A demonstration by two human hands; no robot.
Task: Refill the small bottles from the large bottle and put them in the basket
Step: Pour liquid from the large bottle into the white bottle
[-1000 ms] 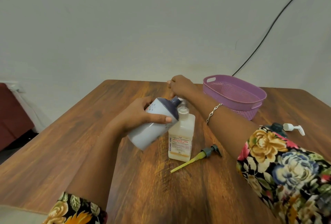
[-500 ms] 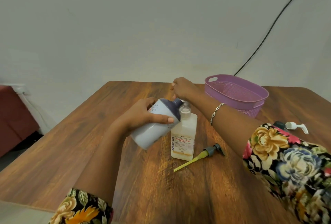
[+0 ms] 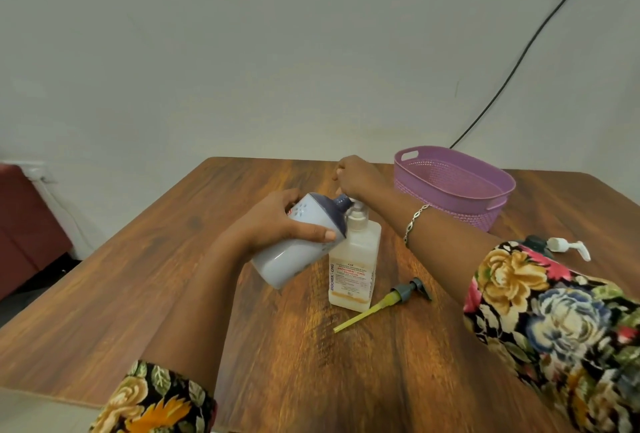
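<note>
The left hand point(image 3: 277, 224) is wrapping its thumb and fingers round the body of the large bottle point(image 3: 298, 252), a white one with a dark blue shoulder. It is tipping the bottle so that the neck is pointing away from the palm and slightly down, toward the open mouth of the small handrub bottle point(image 3: 353, 270). That bottle is standing upright on the wooden table point(image 3: 156, 276), just beyond the left fingertips. The two necks are sitting very close together, but I cannot tell whether they are touching or whether liquid is running. The right hand point(image 3: 358, 178) is hovering just behind and above the small bottle's mouth with its fingers curled, and I cannot tell whether it is pinching the neck, holding a cap or holding nothing. Pouring well here likely means the left hand lifting the large bottle's base slowly, so that the stream is staying thin and centred over the narrow mouth. The right hand would be steadying the small bottle low on its neck, since a nudge from the heavier bottle could be tipping it over. The pump point(image 3: 408, 290), with its yellow dip tube, is lying on the table under the right forearm, within easy reach for refitting. The purple basket point(image 3: 446, 205) is sitting beyond the right wrist, and no bottle is showing inside it. A second pump bottle point(image 3: 536, 245) is peeking out beside the right sleeve.
</note>
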